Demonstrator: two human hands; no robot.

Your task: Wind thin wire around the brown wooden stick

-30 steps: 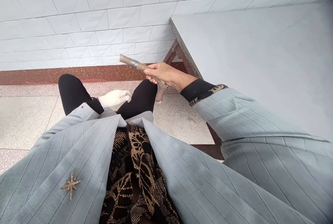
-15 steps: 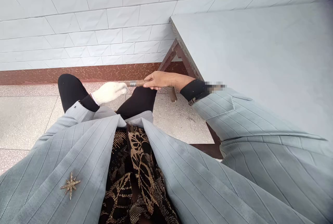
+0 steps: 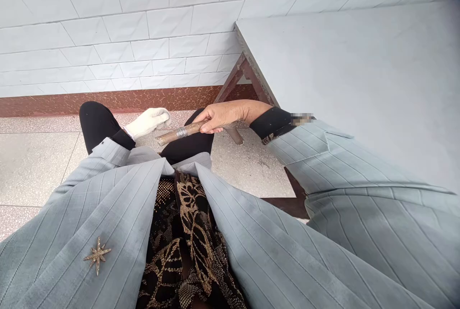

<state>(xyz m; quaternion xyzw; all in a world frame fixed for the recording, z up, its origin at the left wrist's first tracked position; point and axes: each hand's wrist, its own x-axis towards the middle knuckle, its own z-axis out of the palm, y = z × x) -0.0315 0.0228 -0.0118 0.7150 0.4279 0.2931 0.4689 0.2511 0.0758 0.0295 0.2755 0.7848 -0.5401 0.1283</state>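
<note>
My right hand point(image 3: 219, 116), bare, is closed around a brown wooden stick point(image 3: 194, 128). Silvery wire point(image 3: 181, 132) is wound round the stick near its left end, which points down and left over my knee. Below my right wrist a short wooden stub point(image 3: 235, 135) juts out; it looks like a branch of the same stick, but my hand hides the join. My left hand point(image 3: 147, 123), in a white glove, is just above and left of the stick's end, apart from it. Its fingers are curled together, and whatever they may hold is hidden.
To the right stands a table with a pale grey top point(image 3: 345, 74) and brown wooden legs point(image 3: 232, 79). A white tiled wall point(image 3: 140, 26) with a reddish-brown skirting band point(image 3: 53, 104) runs across the front. Speckled floor tiles point(image 3: 32, 160) lie below.
My left hand has let go of the stick's left end and moved slightly up and left. That end has tilted down toward me, with my right hand still holding the stick.
</note>
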